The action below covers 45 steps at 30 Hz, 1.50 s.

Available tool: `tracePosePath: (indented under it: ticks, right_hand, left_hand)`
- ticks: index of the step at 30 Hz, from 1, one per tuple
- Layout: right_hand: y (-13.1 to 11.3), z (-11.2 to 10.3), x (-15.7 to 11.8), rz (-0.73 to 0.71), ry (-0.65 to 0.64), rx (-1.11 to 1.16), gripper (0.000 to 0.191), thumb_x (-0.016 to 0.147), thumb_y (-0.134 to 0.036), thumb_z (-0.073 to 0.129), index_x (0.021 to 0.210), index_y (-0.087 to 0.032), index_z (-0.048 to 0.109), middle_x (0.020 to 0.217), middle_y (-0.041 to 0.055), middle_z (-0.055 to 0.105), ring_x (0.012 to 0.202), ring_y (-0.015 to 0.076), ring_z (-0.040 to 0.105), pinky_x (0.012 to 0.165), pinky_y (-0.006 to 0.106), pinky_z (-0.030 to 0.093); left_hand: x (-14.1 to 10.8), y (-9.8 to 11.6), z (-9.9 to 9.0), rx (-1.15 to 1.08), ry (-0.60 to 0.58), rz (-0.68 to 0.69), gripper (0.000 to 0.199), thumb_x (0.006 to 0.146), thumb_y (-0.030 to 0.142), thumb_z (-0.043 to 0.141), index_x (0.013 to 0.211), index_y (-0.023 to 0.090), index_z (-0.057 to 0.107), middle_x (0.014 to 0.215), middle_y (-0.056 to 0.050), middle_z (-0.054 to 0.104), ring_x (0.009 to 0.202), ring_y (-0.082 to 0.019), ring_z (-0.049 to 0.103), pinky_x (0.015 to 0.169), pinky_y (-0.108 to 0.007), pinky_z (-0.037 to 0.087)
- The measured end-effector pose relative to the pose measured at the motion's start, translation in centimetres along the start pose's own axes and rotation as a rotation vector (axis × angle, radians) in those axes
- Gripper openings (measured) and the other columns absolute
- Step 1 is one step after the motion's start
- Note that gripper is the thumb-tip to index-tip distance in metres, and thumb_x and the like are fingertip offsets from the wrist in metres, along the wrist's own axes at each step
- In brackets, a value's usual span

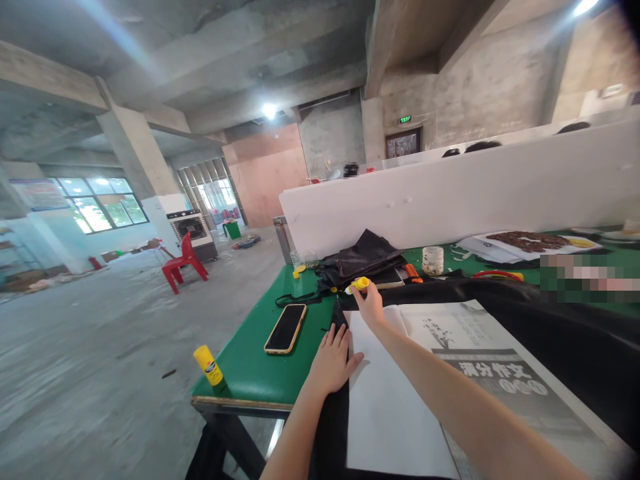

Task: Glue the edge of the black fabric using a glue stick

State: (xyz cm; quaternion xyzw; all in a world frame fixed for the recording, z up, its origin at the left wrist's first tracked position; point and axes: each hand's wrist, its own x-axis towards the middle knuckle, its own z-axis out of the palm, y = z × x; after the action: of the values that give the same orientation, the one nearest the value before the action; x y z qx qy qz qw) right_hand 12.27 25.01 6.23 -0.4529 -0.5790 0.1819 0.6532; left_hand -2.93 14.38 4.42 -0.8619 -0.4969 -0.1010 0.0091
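My right hand [369,301] grips a small yellow glue stick [358,286], held tilted just above the far edge of an open book [390,400]. My left hand [334,359] lies with fingers spread on black material [339,316] beside the book's left edge. The book's left page is blank white; the right page carries grey print and large characters. More black material [500,290] extends under and behind the book. What lies directly beneath my left palm is hidden.
A phone [285,329] and an upright yellow glue tube [208,365] are on the green table [250,360] at left. Behind are crumpled black material [365,253], a glass jar [433,261], an orange tool [413,273] and a white partition [450,193].
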Motion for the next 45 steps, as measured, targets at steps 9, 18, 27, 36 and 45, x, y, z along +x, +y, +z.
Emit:
tracePosePath:
  ticks: [9,18,27,36,45]
  right_hand:
    - [-0.6,1.1,-1.2,-0.084,-0.181,-0.032,0.024,0.083,-0.039,0.052,0.099,-0.023,0.057,0.101,0.0053,0.060,0.086,0.0185,0.057,0.079,0.031,0.044]
    - [2.9,3.8,-0.4,-0.103,-0.456,-0.354,0.024,0.085,-0.037,0.056,0.091,-0.014,0.058,0.087,0.0026,0.059,0.079,0.0144,0.056,0.075,0.035,0.047]
    - [3.1,3.3,-0.8,-0.216,-0.374,-0.338,0.024,0.087,-0.031,0.053,0.105,-0.016,0.058,0.101,0.0056,0.059,0.093,0.0177,0.055,0.084,0.038,0.045]
    - [1.5,2.5,-0.9,-0.111,-0.107,-0.312,0.035,0.093,-0.042,0.035,0.106,-0.014,0.050,0.096,0.0084,0.058,0.087,0.0182,0.055,0.076,0.033,0.045]
    - [3.7,4.6,-0.7,-0.153,-0.401,-0.369,0.026,0.087,-0.037,0.053,0.098,-0.015,0.058,0.092,0.0040,0.059,0.083,0.0152,0.056,0.077,0.036,0.048]
  left_hand:
    - [-0.1,0.0,0.0,0.008,0.002,0.003,0.070,0.090,0.060,0.018,0.138,0.012,0.033,0.147,-0.011,0.027,0.137,-0.029,0.014,0.110,-0.047,0.020]
    - [-0.1,0.1,-0.1,0.015,0.008,-0.002,0.072,0.089,0.061,0.016,0.139,0.012,0.031,0.147,-0.012,0.027,0.137,-0.030,0.016,0.110,-0.047,0.020]
    - [0.0,0.1,0.0,0.044,-0.009,-0.009,0.069,0.090,0.059,0.015,0.139,0.013,0.030,0.148,-0.009,0.026,0.138,-0.028,0.014,0.110,-0.045,0.019]
    - [-0.1,0.2,-0.3,0.040,-0.016,-0.001,0.069,0.090,0.059,0.015,0.139,0.013,0.031,0.148,-0.009,0.026,0.137,-0.028,0.015,0.111,-0.044,0.020]
    - [-0.1,0.2,-0.3,0.028,-0.027,-0.018,0.071,0.089,0.061,0.012,0.141,0.014,0.027,0.148,-0.009,0.025,0.138,-0.028,0.013,0.111,-0.045,0.018]
